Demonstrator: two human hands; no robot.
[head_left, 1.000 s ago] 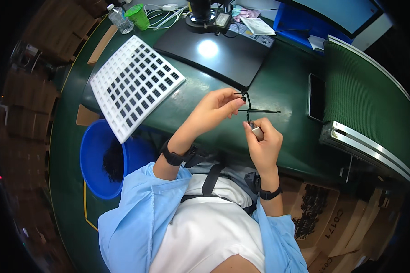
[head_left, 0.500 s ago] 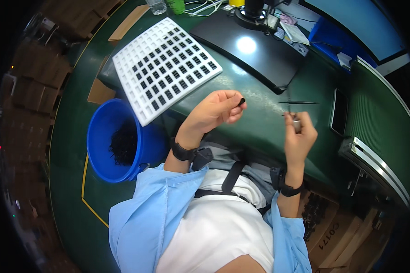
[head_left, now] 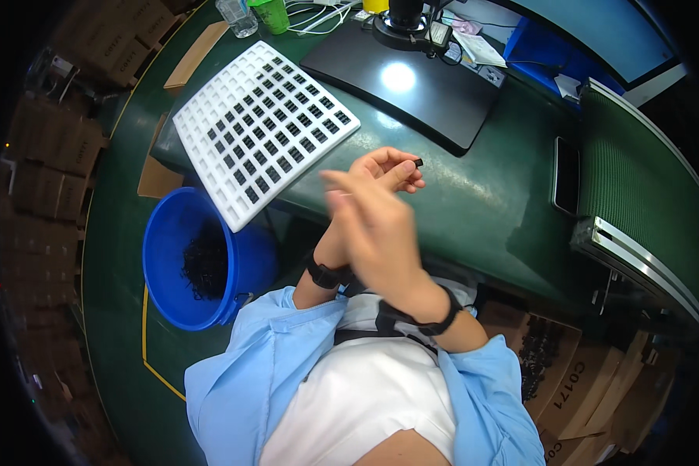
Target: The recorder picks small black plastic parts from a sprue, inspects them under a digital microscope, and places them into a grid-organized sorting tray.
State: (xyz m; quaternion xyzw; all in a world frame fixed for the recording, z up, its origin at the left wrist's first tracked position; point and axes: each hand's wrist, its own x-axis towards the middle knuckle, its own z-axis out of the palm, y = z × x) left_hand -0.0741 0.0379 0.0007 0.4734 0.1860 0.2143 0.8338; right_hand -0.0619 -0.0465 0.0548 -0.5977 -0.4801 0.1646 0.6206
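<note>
My left hand (head_left: 387, 168) is closed over the near edge of the green worktop, pinching a small black part (head_left: 419, 163) between thumb and fingertips. In front of it, across the left wrist, my right hand (head_left: 380, 233) is smeared by motion, so whatever its fingers hold cannot be made out. Just left of both hands lies a white tray (head_left: 202, 92) with rows of pockets. Small black pieces (head_left: 275, 147) fill many of those pockets, while the pockets along its left side are bare.
A blue bucket (head_left: 154, 248) with black scraps (head_left: 203, 268) stands on the floor left of the worktop. Behind my hands are a black base plate (head_left: 349, 62) and a lit microscope (head_left: 400, 31). Rightward lie a phone (head_left: 566, 175) and a green ribbed conveyor belt (head_left: 637, 163).
My right hand has swung left from the right part of the worktop to cross over my left wrist. The thin dark tool seen near it no longer shows. My left hand still pinches the black part.
</note>
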